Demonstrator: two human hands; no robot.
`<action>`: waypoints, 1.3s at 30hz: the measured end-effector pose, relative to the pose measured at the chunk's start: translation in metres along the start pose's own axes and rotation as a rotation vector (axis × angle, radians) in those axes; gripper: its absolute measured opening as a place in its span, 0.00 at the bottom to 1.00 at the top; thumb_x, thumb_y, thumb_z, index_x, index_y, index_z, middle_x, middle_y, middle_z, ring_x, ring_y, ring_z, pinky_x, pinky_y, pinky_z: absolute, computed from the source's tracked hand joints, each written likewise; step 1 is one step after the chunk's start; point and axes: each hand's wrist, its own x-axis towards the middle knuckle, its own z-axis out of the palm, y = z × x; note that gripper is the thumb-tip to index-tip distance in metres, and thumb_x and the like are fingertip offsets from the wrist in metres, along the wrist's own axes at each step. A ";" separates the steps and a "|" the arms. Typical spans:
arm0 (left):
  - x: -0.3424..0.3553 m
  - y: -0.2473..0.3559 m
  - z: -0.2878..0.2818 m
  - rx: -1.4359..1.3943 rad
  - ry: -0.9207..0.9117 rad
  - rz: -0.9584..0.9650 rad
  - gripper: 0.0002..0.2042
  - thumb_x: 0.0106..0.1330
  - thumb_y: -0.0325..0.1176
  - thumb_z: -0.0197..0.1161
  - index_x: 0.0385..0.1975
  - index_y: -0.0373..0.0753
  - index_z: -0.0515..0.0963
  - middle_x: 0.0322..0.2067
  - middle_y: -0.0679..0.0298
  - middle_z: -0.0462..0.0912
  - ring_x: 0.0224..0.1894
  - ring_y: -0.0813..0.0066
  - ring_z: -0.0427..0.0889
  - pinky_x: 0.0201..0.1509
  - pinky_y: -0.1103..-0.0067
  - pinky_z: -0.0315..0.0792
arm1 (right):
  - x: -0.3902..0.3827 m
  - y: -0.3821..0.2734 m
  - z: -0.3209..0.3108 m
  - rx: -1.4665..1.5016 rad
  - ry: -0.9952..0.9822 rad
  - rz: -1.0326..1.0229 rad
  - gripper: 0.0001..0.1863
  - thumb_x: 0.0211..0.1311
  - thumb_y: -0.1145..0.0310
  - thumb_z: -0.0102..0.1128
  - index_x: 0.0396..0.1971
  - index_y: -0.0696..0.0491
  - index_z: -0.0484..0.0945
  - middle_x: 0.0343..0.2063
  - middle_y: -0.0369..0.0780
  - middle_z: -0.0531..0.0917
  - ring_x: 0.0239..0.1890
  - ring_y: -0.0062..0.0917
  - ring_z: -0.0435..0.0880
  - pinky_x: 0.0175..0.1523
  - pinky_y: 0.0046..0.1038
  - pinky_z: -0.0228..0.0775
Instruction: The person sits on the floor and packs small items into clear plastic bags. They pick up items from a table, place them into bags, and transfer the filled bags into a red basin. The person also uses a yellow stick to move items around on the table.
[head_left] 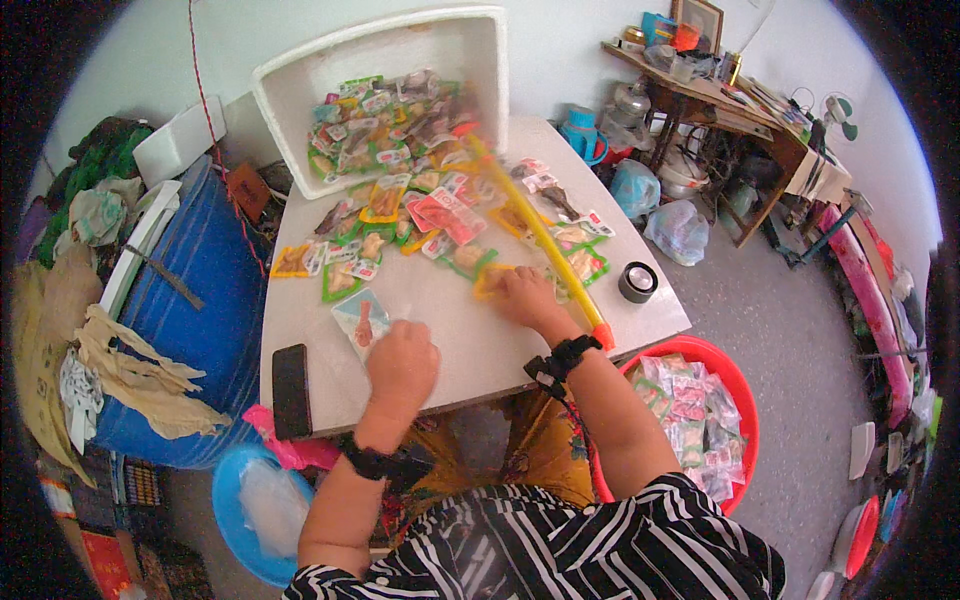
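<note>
My left hand (403,360) is closed on the lower end of a pale blue-and-white packet (357,317) at the front left of the white table (300,220). My right hand (530,298) grips a blurred yellow snack packet (490,284) near the middle right. Beyond both hands are several green, yellow and pink packets (450,215), spread loosely. A long yellow stick (555,245) with orange ends lies diagonally just right of my right hand. A white foam box (280,130) full of packets stands tilted at the back. A black phone (291,390) lies left of my left hand.
A black cylinder (637,283) sits at the table's right edge. A red basin (748,420) of packets is below right, a blue basin (230,515) with clear plastic below left. A blue barrel (170,350) borders the left side; a cluttered desk (720,100) stands back right.
</note>
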 end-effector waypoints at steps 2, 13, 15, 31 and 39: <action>-0.014 0.011 0.024 -0.115 -0.191 -0.093 0.06 0.45 0.31 0.52 0.21 0.37 0.68 0.23 0.54 0.70 0.22 0.55 0.72 0.28 0.65 0.69 | -0.002 0.007 0.015 0.003 0.094 -0.165 0.11 0.45 0.61 0.51 0.31 0.37 0.76 0.26 0.41 0.77 0.31 0.36 0.76 0.33 0.36 0.68; -0.038 0.009 0.067 -0.249 -0.219 -0.140 0.04 0.47 0.30 0.50 0.21 0.37 0.67 0.24 0.52 0.71 0.25 0.51 0.72 0.26 0.62 0.66 | -0.045 -0.005 0.009 -0.072 -0.096 -0.068 0.10 0.48 0.68 0.46 0.30 0.53 0.73 0.27 0.47 0.76 0.32 0.40 0.75 0.35 0.39 0.67; -0.038 0.007 0.069 -0.277 -0.256 -0.119 0.06 0.49 0.31 0.48 0.21 0.36 0.68 0.23 0.51 0.71 0.26 0.52 0.72 0.29 0.62 0.66 | -0.044 -0.001 -0.001 -0.051 -0.118 0.005 0.10 0.50 0.69 0.44 0.30 0.57 0.73 0.29 0.48 0.76 0.33 0.39 0.75 0.37 0.36 0.67; -0.012 0.030 0.086 -0.428 -0.276 -0.313 0.08 0.53 0.34 0.47 0.25 0.36 0.67 0.24 0.53 0.72 0.30 0.53 0.71 0.31 0.64 0.65 | -0.087 0.004 -0.035 0.889 -0.186 0.034 0.10 0.51 0.69 0.50 0.32 0.57 0.71 0.24 0.36 0.73 0.27 0.18 0.71 0.32 0.21 0.63; -0.016 0.032 0.086 -0.256 -0.111 -0.119 0.05 0.53 0.32 0.47 0.23 0.38 0.68 0.22 0.55 0.72 0.24 0.54 0.72 0.27 0.65 0.67 | -0.081 0.010 -0.033 0.768 -0.403 0.082 0.15 0.51 0.67 0.48 0.40 0.48 0.74 0.29 0.41 0.76 0.33 0.25 0.72 0.42 0.26 0.62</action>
